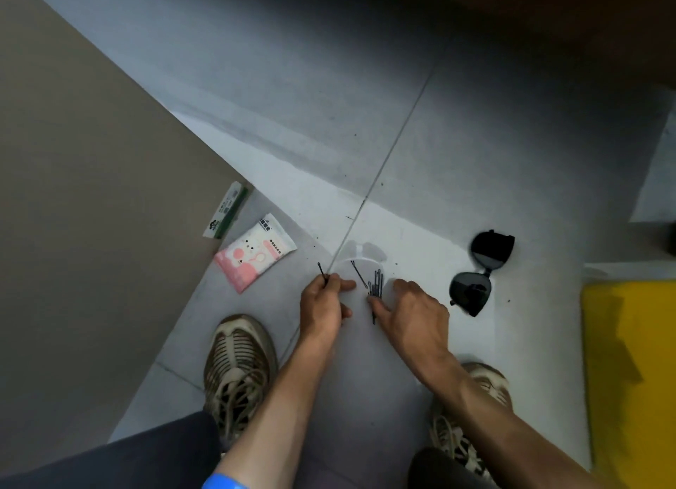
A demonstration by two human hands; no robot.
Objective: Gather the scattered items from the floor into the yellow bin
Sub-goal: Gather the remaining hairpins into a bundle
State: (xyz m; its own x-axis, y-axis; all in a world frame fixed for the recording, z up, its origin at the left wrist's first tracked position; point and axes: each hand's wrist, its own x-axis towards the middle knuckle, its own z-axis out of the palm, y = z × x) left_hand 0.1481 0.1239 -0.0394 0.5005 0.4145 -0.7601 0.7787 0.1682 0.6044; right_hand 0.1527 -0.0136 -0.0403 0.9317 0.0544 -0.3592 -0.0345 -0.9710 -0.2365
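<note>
Two hands: left hand (323, 305) pinches one black hairpin (322, 271); right hand (411, 314) pinches a bunch of hairpins (376, 285) over a clear round lid (360, 263).
Landmark: sunglasses (479, 272) on the floor (365, 122).
Yellow bin (629, 360): right of the sunglasses.
Pink packet (256, 256): well left; print too small to read.
Green-white box (225, 210): beyond the packet, writing unreadable.
</note>
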